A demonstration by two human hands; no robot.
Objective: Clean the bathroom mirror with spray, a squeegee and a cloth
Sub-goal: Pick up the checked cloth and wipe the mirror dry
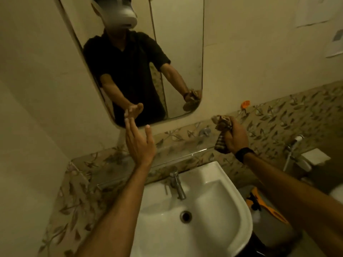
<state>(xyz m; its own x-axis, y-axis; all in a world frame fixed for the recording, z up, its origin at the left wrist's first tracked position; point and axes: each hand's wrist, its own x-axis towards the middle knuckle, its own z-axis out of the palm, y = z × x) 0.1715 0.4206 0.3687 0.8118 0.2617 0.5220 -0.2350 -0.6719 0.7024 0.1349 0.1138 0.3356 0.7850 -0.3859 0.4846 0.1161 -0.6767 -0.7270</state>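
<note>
the right hand [236, 137] grips a bunched cloth [222, 127], held off the wall just right of the mirror [178, 52] and its lower right corner. the left hand [138, 140], fingers straight and released, reaches toward the mirror's bottom edge, above the sink [213, 182].

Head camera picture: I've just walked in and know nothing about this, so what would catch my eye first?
Probably the mirror on the wall above the white sink, showing the person's reflection reaching forward. Next, the two outstretched arms: the left hand is open, its fingers near the mirror's lower edge, while the right hand grips a bunched patterned cloth off to the mirror's right. A metal tap stands at the sink's back.
</note>
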